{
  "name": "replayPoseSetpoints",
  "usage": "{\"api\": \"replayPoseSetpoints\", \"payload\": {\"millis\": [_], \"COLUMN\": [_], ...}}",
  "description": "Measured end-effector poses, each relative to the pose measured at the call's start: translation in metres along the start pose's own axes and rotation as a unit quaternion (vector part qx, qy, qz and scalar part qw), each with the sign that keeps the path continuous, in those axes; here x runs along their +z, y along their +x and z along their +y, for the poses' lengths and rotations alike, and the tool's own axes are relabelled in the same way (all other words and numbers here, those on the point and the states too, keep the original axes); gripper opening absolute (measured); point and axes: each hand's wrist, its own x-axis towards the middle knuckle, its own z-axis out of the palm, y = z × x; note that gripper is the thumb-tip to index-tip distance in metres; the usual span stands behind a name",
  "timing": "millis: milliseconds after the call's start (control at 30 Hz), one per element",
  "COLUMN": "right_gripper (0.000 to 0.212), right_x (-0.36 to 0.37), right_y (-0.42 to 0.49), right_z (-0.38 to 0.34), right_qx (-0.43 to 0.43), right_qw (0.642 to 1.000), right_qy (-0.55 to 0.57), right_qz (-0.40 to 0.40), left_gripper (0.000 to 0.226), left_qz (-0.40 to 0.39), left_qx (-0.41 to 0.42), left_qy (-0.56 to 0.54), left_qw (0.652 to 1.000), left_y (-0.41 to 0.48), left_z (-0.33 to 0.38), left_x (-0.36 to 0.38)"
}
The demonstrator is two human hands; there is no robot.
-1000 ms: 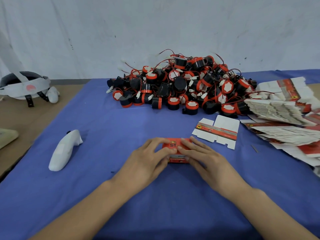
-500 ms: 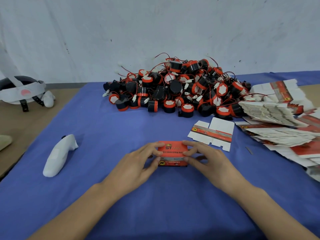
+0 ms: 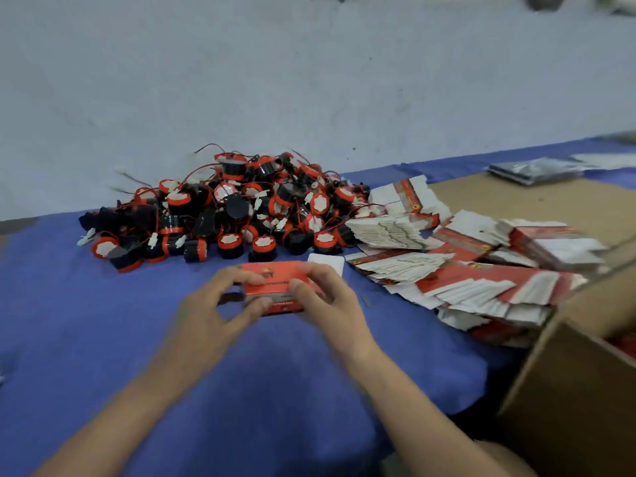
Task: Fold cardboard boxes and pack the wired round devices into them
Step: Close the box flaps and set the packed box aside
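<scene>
Two curled hands around red box

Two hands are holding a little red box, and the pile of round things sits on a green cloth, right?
Not quite: in the head view the cloth is blue, not green. The left hand and right hand do hold the little red box, and the pile of round things sits on that cloth.

A blue cloth spreads below a pale wall, with dark packets lying far right.
</scene>
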Motion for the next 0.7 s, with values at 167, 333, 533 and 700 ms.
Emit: {"api": "replayPoseSetpoints", "payload": {"millis": [167, 333, 533, 700], "right_gripper": [0.087, 0.048, 0.062, 0.055], "right_x": [-0.055, -0.124, -0.150, -0.095], "right_y": [-0.035, -0.090, -0.098, -0.048], "right_z": [-0.085, -0.179, -0.191, -0.120], "right_qx": [-0.039, -0.229, -0.229, -0.130], "right_qw": [0.959, 0.869, 0.878, 0.947], "right_qy": [0.149, 0.208, 0.159, 0.077], "right_qz": [0.238, 0.386, 0.388, 0.285], "left_gripper": [0.019, 0.044, 0.056, 0.045], "left_qz": [0.009, -0.186, -0.241, -0.173], "left_qx": [0.099, 0.196, 0.168, 0.099], "left_qy": [-0.158, -0.308, -0.283, -0.241], "left_qw": [0.982, 0.912, 0.913, 0.950], "left_y": [0.033, 0.058, 0.061, 0.071], "left_z": [0.119, 0.279, 0.312, 0.207], "left_x": [0.075, 0.171, 0.198, 0.150]}}
